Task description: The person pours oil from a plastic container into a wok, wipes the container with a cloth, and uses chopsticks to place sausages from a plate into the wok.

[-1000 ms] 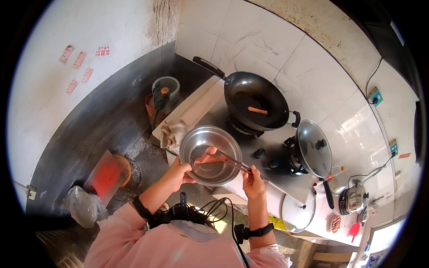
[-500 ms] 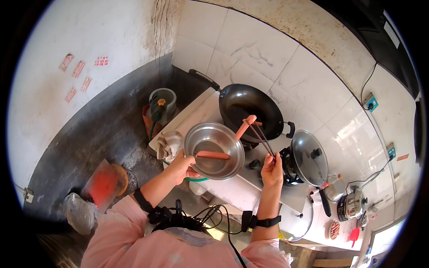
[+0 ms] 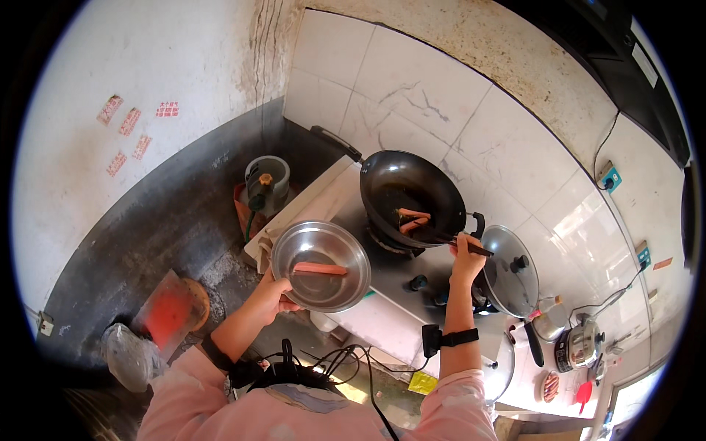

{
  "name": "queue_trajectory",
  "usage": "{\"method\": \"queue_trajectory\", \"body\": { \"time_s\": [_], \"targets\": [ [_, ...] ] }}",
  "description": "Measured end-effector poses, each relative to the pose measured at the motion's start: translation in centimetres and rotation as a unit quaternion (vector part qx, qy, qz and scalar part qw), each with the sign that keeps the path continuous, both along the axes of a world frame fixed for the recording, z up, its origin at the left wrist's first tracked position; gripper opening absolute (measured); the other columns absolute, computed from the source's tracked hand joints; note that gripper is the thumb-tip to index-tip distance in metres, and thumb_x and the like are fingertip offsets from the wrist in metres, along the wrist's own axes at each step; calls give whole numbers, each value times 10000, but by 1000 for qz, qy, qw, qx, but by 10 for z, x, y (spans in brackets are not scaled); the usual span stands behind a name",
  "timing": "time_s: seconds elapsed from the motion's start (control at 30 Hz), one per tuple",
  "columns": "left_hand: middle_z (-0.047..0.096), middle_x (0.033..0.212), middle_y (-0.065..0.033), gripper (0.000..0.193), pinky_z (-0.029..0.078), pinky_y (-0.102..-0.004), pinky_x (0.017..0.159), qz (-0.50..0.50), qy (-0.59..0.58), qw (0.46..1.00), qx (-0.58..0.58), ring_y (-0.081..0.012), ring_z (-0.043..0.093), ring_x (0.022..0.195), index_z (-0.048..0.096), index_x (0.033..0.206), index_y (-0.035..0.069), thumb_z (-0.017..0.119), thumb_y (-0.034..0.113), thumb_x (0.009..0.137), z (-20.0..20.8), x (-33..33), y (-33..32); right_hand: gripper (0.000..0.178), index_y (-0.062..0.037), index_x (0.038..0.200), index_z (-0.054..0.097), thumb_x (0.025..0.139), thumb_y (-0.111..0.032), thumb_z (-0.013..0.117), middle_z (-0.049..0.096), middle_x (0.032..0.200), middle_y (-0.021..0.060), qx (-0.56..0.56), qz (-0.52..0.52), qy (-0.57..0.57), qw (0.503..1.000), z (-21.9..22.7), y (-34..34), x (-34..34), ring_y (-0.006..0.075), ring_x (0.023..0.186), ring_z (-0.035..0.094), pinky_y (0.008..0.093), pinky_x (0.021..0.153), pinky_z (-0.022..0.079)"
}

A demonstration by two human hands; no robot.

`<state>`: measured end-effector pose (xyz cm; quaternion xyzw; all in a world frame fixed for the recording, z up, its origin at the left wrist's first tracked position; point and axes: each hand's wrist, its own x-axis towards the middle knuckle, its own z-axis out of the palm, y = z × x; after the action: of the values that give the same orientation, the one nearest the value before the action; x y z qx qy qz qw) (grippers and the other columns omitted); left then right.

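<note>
A stove top [image 3: 401, 268] stands against the tiled wall [image 3: 441, 110], with a wok [image 3: 412, 195] on its left burner and two sausages [image 3: 412, 219] lying in it. Right of the wok, a lidded pot [image 3: 511, 279] sits on the second burner. The left hand [image 3: 272, 298] holds a bowl [image 3: 321, 266] before the stove's left end (one sausage [image 3: 320, 269] lies inside). The right hand [image 3: 467, 257] holds chopsticks [image 3: 460, 245] between wok and pot. A gas cylinder [image 3: 265, 184] stands on the floor left of the stove; a kettle [image 3: 581, 344] sits far right.
</note>
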<state>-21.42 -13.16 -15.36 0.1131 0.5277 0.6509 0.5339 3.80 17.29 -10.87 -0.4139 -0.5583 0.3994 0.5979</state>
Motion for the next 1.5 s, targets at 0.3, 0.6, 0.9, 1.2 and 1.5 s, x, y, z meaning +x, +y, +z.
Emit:
{"method": "queue_trajectory", "body": {
  "time_s": [0.3, 0.6, 0.9, 1.2, 1.5],
  "targets": [
    [591, 967, -134, 609, 549, -299, 534, 6, -13, 1000, -13, -235, 647, 668, 252, 1318, 128, 464, 69, 751, 0, -3, -8, 143, 23, 855, 588, 858, -119, 607, 637, 797, 107, -15, 165, 39, 985, 22, -124, -24, 151, 665, 631, 226, 572, 527],
    [490, 1162, -136, 656, 553, -322, 543, -55, 40, 997, -30, -223, 622, 849, 204, 1355, 125, 479, 81, 761, -2, 21, 1, 181, 40, 882, 597, 827, -125, 647, 631, 778, 107, -231, 164, 42, 958, -35, -142, -52, 167, 609, 625, 243, 539, 539],
    [486, 1147, -132, 669, 559, -324, 551, -111, 69, 991, -9, -222, 624, 826, 192, 1359, 118, 464, 75, 750, -3, 32, 3, 140, 19, 830, 552, 821, -103, 621, 611, 741, 126, -323, 140, 150, 924, -81, -136, -34, 216, 624, 636, 265, 522, 560],
    [517, 1113, -141, 669, 566, -327, 551, -93, 45, 995, -5, -230, 637, 795, 199, 1349, 95, 475, 73, 740, -2, 33, 6, 112, -6, 822, 530, 858, -104, 569, 625, 740, 126, -379, 167, 293, 862, -95, -130, -12, 199, 611, 630, 202, 495, 534],
    [546, 1028, -126, 565, 536, -308, 535, -85, -5, 996, 12, -231, 636, 726, 239, 1282, 112, 466, 83, 765, -2, 30, 26, 134, 0, 821, 536, 883, -118, 540, 620, 729, 112, -360, 176, 407, 820, -65, -94, 4, 200, 592, 593, 218, 541, 521]
  ]
}}
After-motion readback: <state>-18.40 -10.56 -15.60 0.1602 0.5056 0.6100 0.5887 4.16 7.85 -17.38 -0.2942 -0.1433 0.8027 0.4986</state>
